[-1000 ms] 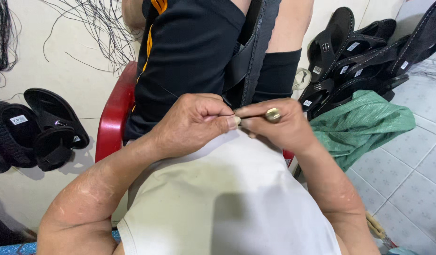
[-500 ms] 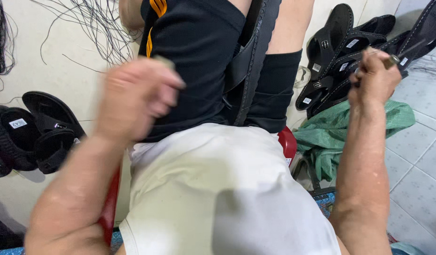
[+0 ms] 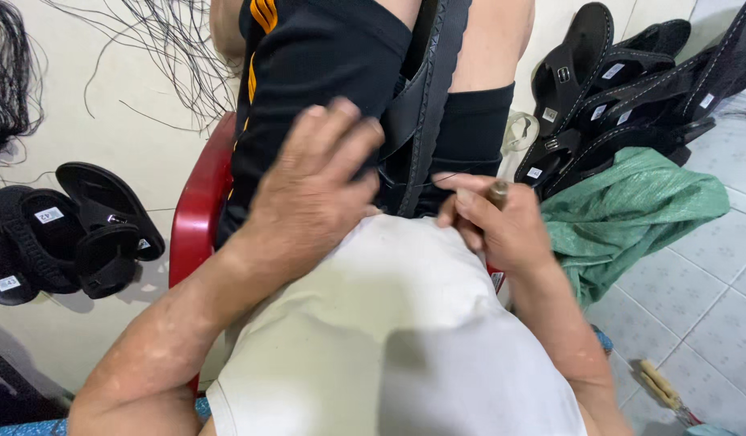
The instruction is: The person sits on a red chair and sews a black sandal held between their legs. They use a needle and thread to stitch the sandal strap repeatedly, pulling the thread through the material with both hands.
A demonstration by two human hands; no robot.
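My left hand (image 3: pixel 312 190) spread loose beside the black sandal (image 3: pixel 421 97) clamped between my knees, my right hand (image 3: pixel 494 226) gripping a wooden-handled awl (image 3: pixel 497 192) just below it, finished sandals (image 3: pixel 631 73) near green cloth (image 3: pixel 631 214)

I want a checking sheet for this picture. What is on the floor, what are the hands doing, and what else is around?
Surface: pale tiled floor.
Job's things: black sandal clamped upright between the knees; black thread runs to it.
Clutter: black sandals at one side, a sandal pile at the other, green cloth.
Grippers: left hand spread by the sandal; right hand grips a small tool.
Cables: loose black threads.
Surroundings: red chair, wooden-handled tool.
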